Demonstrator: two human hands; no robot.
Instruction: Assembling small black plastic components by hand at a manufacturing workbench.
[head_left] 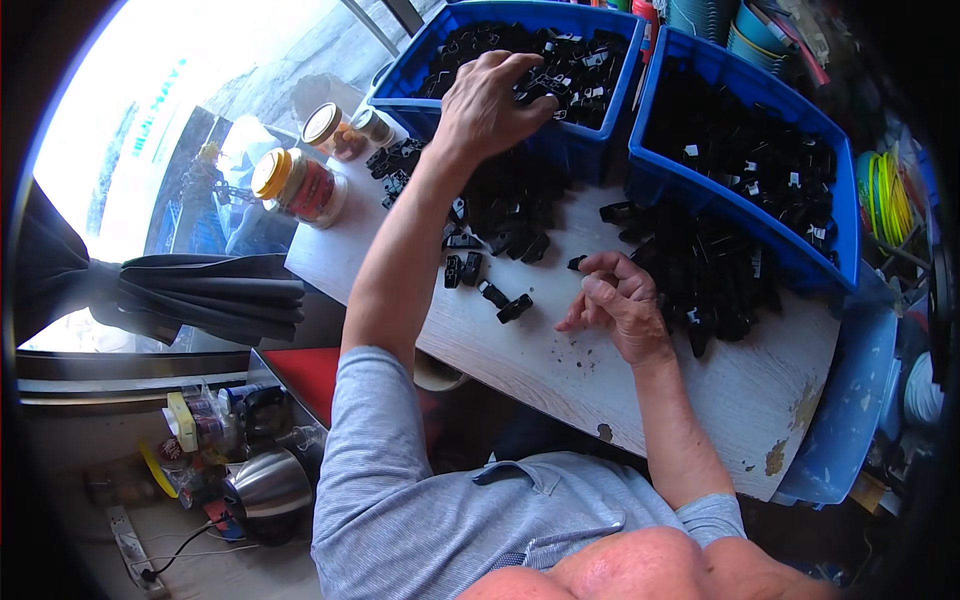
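My left hand [492, 105] is over the left blue bin [408, 104], thumb and fingers apart, with nothing visibly gripped. Many small black plastic parts [590, 65], some with bright metal bits, fill that bin. My right hand [622, 305] is above the table with bent fingers. A small black plastic part [577, 262] shows at its fingertips; the grip itself is partly hidden. Between my hands lies a loose pile of black parts [515, 205], with a few single ones [513, 307] nearer me. Another heap of black parts [700, 270] lies right of my right hand.
A second blue bin [735, 205] of black parts stands at the right. Jars with yellow lids [305, 188] are at the table's left, near the window. The pale tabletop [560, 375] has a chipped front edge. A metal kettle [270, 485] stands lower left.
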